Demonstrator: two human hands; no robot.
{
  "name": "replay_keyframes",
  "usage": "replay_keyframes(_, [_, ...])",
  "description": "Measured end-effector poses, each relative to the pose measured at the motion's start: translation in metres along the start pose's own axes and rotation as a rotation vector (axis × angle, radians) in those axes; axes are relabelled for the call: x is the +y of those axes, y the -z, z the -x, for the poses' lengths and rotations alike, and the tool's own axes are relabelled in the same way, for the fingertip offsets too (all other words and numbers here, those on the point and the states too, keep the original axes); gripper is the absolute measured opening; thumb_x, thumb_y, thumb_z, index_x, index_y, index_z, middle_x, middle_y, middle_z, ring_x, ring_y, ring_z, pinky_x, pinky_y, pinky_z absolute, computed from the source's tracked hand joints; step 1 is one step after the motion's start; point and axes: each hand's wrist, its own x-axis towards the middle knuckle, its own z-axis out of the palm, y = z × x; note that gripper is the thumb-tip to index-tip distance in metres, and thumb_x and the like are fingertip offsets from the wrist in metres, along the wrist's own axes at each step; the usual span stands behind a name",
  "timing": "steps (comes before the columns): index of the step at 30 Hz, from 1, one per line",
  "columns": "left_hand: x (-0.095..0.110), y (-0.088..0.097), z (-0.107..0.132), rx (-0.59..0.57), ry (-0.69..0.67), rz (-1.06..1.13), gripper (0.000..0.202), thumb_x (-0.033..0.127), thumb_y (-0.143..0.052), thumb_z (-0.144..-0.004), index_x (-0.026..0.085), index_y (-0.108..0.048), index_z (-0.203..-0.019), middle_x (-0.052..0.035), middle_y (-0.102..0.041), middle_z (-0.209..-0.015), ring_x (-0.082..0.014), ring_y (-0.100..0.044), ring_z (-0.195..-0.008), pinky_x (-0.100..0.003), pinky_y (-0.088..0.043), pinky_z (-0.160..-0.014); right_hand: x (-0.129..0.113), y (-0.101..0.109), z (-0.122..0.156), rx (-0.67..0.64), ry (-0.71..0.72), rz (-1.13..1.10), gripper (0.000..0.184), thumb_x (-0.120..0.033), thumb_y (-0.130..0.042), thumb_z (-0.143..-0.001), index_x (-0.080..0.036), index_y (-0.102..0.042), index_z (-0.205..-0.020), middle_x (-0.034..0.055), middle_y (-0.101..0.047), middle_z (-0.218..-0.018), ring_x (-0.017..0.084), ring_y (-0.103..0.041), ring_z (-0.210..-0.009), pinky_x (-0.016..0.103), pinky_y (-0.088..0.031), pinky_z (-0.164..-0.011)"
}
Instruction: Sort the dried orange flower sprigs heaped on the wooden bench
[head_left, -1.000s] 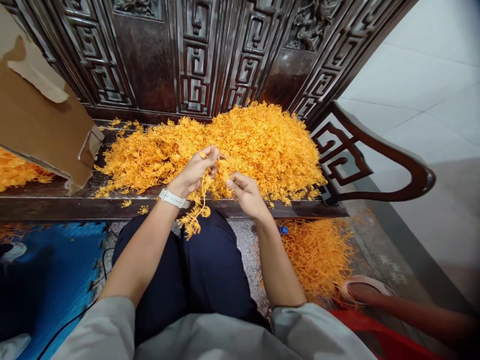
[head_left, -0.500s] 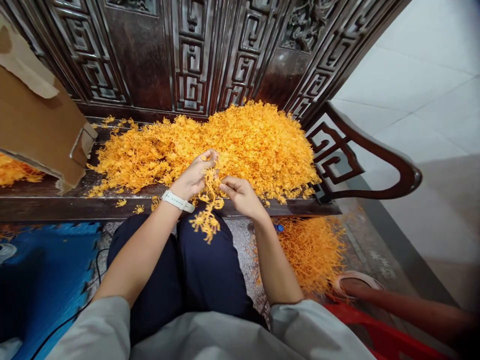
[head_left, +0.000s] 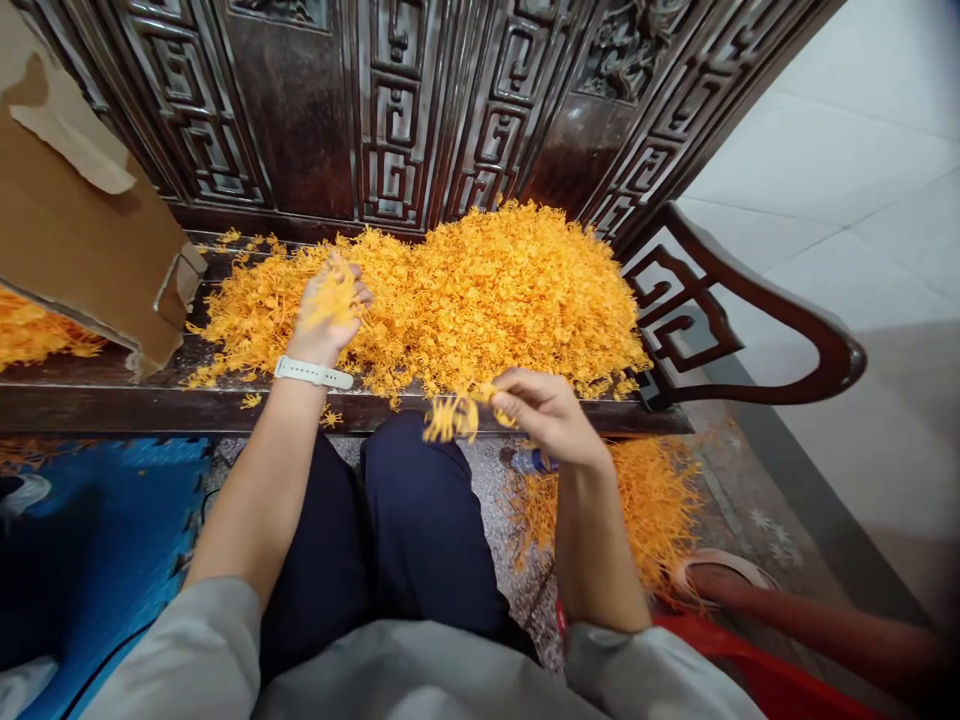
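Observation:
My left hand [head_left: 330,310] is over the left part of a heap of small orange spider-like pieces [head_left: 517,300]. Its palm faces up, with a loose bunch of the orange pieces [head_left: 334,293] in it; motion blurs bunch and fingers. A pale watch strap [head_left: 313,373] circles that wrist. Above the bench's front edge, my right hand [head_left: 544,405] pinches a short cluster of orange pieces [head_left: 454,415] between thumb and fingertips. The cluster juts out to the left, over my knee, slightly blurred.
The heap lies on a dark carved wooden bench [head_left: 360,408] with a curved armrest [head_left: 817,350]. A cardboard box [head_left: 90,220] stands left. Below are orange strands [head_left: 652,510], a bottle [head_left: 531,461], a blue mat [head_left: 112,540] and another person's foot [head_left: 712,580] near something red.
My hands were together over the bench edge with a dangling orange cluster. They have parted: the left went up and left with some pieces, the right moved right and down with a cluster.

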Motion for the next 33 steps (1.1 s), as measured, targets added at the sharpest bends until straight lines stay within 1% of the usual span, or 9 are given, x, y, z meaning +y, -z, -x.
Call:
replay_keyframes(3, [-0.006,-0.01,0.007,-0.067,0.079,0.055,0.019,0.024,-0.075,-0.09,0.023,-0.057,-0.087,-0.0033,-0.067,-0.093,-0.0081,-0.051,-0.059,-0.023,-0.044,-0.057,0.008,0.023,-0.011,0.148,-0.025,0.021,0.022,-0.04,-0.075,-0.099,-0.023,-0.072,-0.086,-0.0003,-0.06,-0.072,0.011,-0.053,-0.062,0.029,-0.041,-0.058])
replay_keyframes(5, [-0.017,-0.02,0.013,-0.038,-0.014,-0.093,0.018,0.02,-0.078,-0.086,0.022,-0.061,-0.092,-0.0037,-0.069,-0.1,-0.0102,-0.059,-0.068,-0.024,-0.048,-0.064,0.016,0.03,-0.018,0.219,-0.052,-0.025,0.026,-0.046,-0.076,-0.097,-0.023,-0.069,-0.086,-0.0011,-0.055,-0.071,0.01,-0.049,-0.059,0.029,-0.039,-0.055])
replay_keyframes(8, [-0.032,-0.029,0.018,-0.034,-0.22,-0.363,0.015,0.026,-0.08,-0.088,0.02,-0.068,-0.095,-0.0068,-0.071,-0.106,-0.0189,-0.069,-0.098,-0.03,-0.054,-0.091,0.024,0.029,-0.021,0.247,-0.107,-0.061,0.032,-0.051,-0.076,-0.096,-0.023,-0.066,-0.085,-0.0024,-0.049,-0.069,0.01,-0.044,-0.057,0.028,-0.036,-0.052])
replay_keyframes(12, [-0.035,-0.035,0.026,-0.057,-0.346,-0.476,0.018,0.033,-0.079,-0.092,0.019,-0.074,-0.083,-0.0121,-0.072,-0.112,-0.0272,-0.063,-0.13,-0.038,-0.043,-0.118,0.029,0.017,-0.019,0.217,-0.117,-0.004,0.033,-0.052,-0.073,-0.098,-0.022,-0.064,-0.086,-0.0039,-0.045,-0.067,0.009,-0.039,-0.057,0.028,-0.033,-0.054])
replay_keyframes(16, [-0.021,-0.051,0.045,-0.036,-0.272,-0.37,0.026,0.04,-0.078,-0.095,0.019,-0.072,-0.08,-0.0065,-0.067,-0.088,-0.0188,-0.065,-0.088,-0.031,-0.053,-0.087,0.033,0.011,-0.02,0.215,-0.094,0.04,0.035,-0.052,-0.069,-0.1,-0.021,-0.063,-0.085,-0.0039,-0.044,-0.069,0.01,-0.036,-0.058,0.029,-0.032,-0.056])
replay_keyframes(20, [-0.015,-0.07,0.07,-0.249,0.153,-0.174,0.041,0.053,-0.069,-0.1,0.018,-0.072,-0.08,-0.0035,-0.061,-0.074,-0.0061,-0.034,-0.046,-0.027,-0.027,-0.047,0.041,0.009,-0.026,0.276,-0.08,0.113,0.034,-0.051,-0.066,-0.101,-0.021,-0.063,-0.085,-0.0008,-0.051,-0.076,0.012,-0.041,-0.065,0.031,-0.034,-0.061])
replay_keyframes(24, [-0.018,-0.084,0.089,-0.469,0.34,-0.146,0.035,0.049,-0.08,-0.092,0.016,-0.074,-0.081,-0.0003,-0.055,-0.065,-0.0024,-0.025,-0.043,-0.025,-0.013,-0.045,0.047,-0.001,-0.03,0.268,-0.072,0.294,0.025,-0.039,-0.062,-0.104,-0.022,-0.064,-0.086,-0.0008,-0.055,-0.076,0.013,-0.046,-0.066,0.032,-0.034,-0.067])
replay_keyframes(28, [-0.015,-0.088,0.093,-0.38,0.298,-0.095,0.016,0.023,-0.081,-0.087,0.015,-0.069,-0.081,0.001,-0.059,-0.068,-0.0016,-0.029,-0.043,-0.022,-0.017,-0.044,0.045,-0.019,-0.029,0.168,-0.07,0.407,0.019,-0.027,-0.06,-0.102,-0.021,-0.067,-0.085,-0.002,-0.056,-0.07,0.012,-0.049,-0.064,0.031,-0.035,-0.067])
replay_keyframes(33, [-0.002,-0.086,0.091,-0.308,0.476,0.153,0.021,0.0,-0.058,-0.08,0.019,-0.049,-0.078,0.0036,-0.06,-0.065,-0.0023,-0.032,-0.037,-0.019,-0.022,-0.04,0.04,-0.036,-0.032,0.137,-0.021,0.407,0.022,-0.025,-0.058,-0.102,-0.019,-0.064,-0.081,-0.0013,-0.056,-0.07,0.012,-0.049,-0.064,0.029,-0.036,-0.066])
